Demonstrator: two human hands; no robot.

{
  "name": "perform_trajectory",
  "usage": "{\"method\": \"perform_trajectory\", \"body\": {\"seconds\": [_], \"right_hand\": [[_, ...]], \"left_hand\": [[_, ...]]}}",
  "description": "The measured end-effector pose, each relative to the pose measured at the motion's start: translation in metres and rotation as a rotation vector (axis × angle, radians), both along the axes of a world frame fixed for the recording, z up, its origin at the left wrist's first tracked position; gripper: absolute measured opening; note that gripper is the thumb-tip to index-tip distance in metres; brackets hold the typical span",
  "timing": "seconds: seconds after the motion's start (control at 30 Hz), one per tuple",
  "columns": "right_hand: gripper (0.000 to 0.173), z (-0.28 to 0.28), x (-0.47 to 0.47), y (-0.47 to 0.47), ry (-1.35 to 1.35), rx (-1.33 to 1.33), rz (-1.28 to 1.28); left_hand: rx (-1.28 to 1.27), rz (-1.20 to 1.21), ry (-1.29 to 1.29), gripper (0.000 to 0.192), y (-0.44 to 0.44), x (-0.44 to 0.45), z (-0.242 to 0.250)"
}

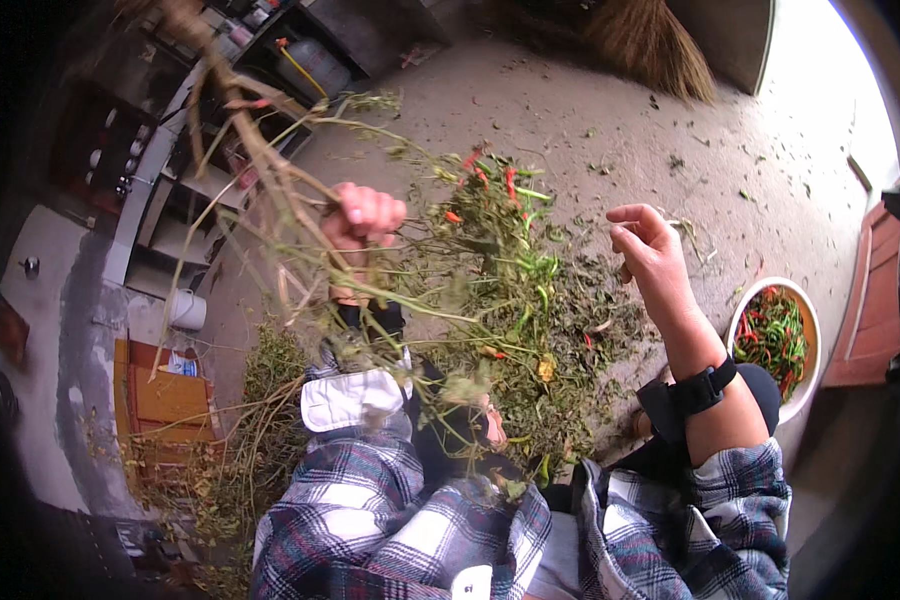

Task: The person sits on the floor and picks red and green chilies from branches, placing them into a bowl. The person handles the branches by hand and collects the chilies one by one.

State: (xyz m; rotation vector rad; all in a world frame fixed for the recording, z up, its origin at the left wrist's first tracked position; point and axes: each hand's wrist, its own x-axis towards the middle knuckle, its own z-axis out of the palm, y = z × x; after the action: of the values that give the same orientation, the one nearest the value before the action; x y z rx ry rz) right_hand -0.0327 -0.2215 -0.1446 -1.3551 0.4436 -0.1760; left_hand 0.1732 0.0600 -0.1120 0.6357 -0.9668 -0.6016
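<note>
My left hand (364, 215) is closed around stems of a dried chili pepper plant (270, 165), whose thick woody stalk reaches to the upper left and whose leafy branches spread to the right and down. Red and green chili peppers (521, 187) hang among the wilted leaves right of that hand. My right hand (649, 244) is raised at the right of the plant, its fingers curled with the index finger and thumb close together; no pepper shows in it. Beyond my right forearm, a round white-rimmed basin (811, 315) holds picked red and green chilies.
Loose dry leaves (562, 405) litter the floor before me. More uprooted pepper plants (247, 442) lie at my left, by an orange-brown wooden piece (169, 397). A straw broom (664, 52), a gas cylinder (315, 67), a white bucket (187, 310) and a reddish wooden stool (870, 300) stand around.
</note>
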Motion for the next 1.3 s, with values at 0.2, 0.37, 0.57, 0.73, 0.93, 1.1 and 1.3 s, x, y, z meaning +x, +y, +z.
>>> {"method": "perform_trajectory", "body": {"seconds": [0.2,0.37,0.57,0.73,0.93,1.1,1.3], "right_hand": [[0.019,0.006,0.016,-0.01,-0.108,-0.037,-0.044],[0.017,-0.006,0.009,-0.017,-0.105,-0.003,-0.068],[0.016,0.0,-0.005,-0.046,-0.29,-0.047,-0.368],[0.017,0.008,-0.02,-0.072,-0.321,0.061,-0.518],[0.015,-0.013,-0.023,-0.056,-0.202,0.201,-0.257],[0.017,-0.03,-0.018,-0.035,0.014,0.111,-0.086],[0.024,-0.056,-0.007,-0.002,0.095,-0.167,0.092]], "left_hand": [[0.49,0.741,0.208,0.01,-0.022,-0.024,-0.012],[0.578,1.157,0.331,0.007,-0.025,-0.018,-0.037],[0.564,1.259,0.404,0.012,-0.015,-0.013,-0.047],[0.658,1.292,0.461,0.013,-0.015,-0.015,-0.043],[0.666,1.113,0.638,0.016,-0.006,-0.014,-0.043],[0.6,1.006,0.806,0.014,-0.001,-0.013,-0.043],[0.666,0.848,0.861,0.008,-0.012,-0.025,-0.044]]}}
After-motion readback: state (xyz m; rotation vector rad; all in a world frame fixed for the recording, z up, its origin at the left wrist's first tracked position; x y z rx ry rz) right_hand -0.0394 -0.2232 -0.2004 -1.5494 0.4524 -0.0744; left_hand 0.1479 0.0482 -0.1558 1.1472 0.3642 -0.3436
